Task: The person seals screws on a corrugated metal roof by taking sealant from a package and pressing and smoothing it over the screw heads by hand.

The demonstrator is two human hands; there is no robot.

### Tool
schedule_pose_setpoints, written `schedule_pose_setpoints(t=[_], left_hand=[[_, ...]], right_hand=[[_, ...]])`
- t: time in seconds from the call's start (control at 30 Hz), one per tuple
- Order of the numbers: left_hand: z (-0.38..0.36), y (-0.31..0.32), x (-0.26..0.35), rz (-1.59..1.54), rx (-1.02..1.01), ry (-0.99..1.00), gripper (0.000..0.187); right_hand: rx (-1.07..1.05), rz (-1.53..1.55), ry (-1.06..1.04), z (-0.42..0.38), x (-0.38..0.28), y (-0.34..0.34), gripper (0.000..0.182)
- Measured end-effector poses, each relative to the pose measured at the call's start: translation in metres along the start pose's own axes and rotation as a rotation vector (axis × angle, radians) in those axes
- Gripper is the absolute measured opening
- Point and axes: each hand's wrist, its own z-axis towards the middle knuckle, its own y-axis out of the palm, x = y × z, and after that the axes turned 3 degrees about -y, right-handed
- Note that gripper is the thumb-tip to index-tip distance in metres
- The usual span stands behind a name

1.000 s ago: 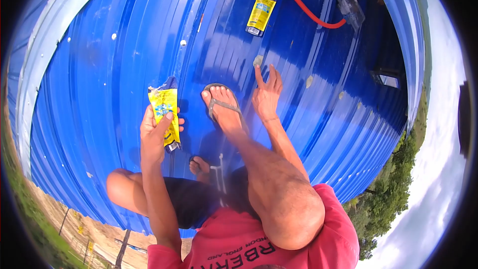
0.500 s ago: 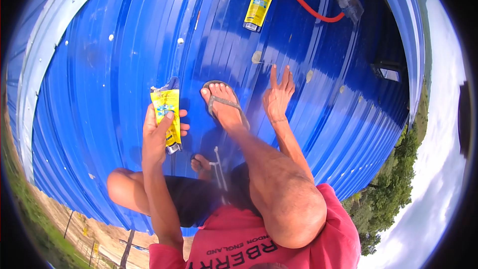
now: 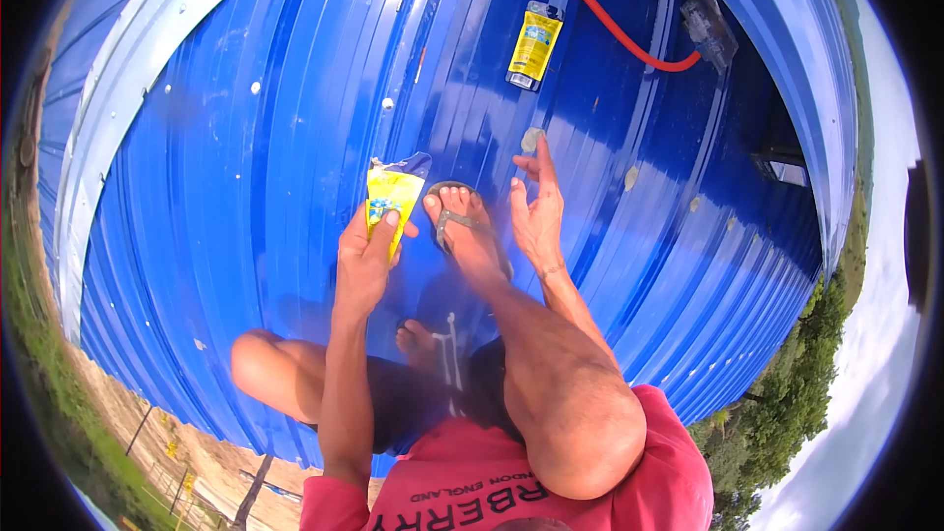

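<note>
- Blue ribbed metal [image 3: 295, 138] slopes underneath: brace steadily.
- Left hand [image 3: 362, 261] grips the yellow packet [image 3: 398, 187] near the foot; its torn end is best kept clear.
- Right hand [image 3: 539, 226], fingers loosely spread, reaches the pale dab [image 3: 532, 141]: light strokes suit its edges.

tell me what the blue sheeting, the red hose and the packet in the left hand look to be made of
Blue sheeting: likely painted metal, glossy, with ribs and sharp glare.
Red hose: plastic or rubber, smooth and evenly coloured, bending in a curve.
Yellow packet in the left hand: probably printed plastic film, its top crumpled.
</note>
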Motion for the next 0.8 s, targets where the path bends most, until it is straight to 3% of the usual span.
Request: schedule_pose_setpoints(t=[0.03,0.17,0.4,0.5,0.63,0.8], left_hand=[[0.0,0.001,-0.001,0.001,-0.001,0.002,0.017],[0.002,0.0,-0.004,-0.017,-0.004,0.008,0.018],[0.004,-0.018,-0.011,-0.042,0.008,-0.026,0.023],[0.002,-0.014,-0.009,-0.029,0.002,-0.021,0.027],[0.008,-0.005,-0.017,-0.049,-0.033,0.039,0.032],[0.008,0.004,-0.012,0.039,-0.011,0.114,0.027]], right_hand=[[0.005,0.059,0.09,0.0,-0.002,0.001,0.072],[0.128,-0.44,-0.13,-0.001,0.06,-0.005,0.072],[0.097,-0.456,-0.085,-0.014,0.075,0.008,0.068],[0.027,-0.154,-0.076,-0.003,0.041,0.007,0.069],[-0.346,0.663,0.243,0.015,-0.036,0.009,0.089],[-0.599,0.843,0.275,0.018,-0.063,0.037,0.108]])
